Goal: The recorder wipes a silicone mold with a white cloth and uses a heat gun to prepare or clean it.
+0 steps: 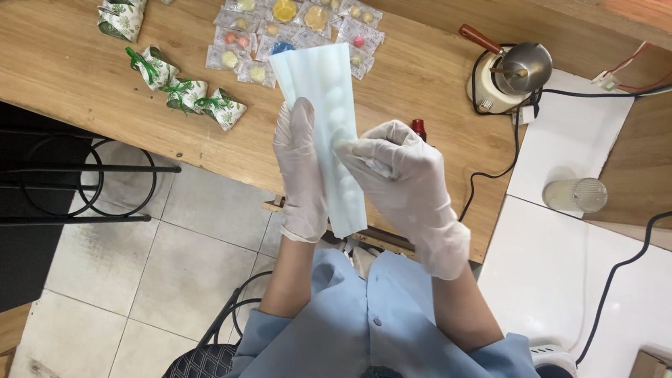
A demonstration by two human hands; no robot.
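Now | pale blue mould tray (332,124) with round hollows, held above table (39,58) edge | left hand (301,170) grips its side, right hand (402,178) pinches its face | wrapped sweets (286,22), leaf-print parcels (186,91), small melting pot (512,75) beyond

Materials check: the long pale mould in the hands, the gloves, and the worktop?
Long pale blue-white mould strip: looks like soft translucent silicone or flexible plastic, matte, with a row of rounded cavities; it bends in the grip. Thin white gloves on the left hand and right hand: latex or vinyl, wrinkled and slightly glossy. Light brown worktop: wood or wood-look laminate, visible grain, satin finish.
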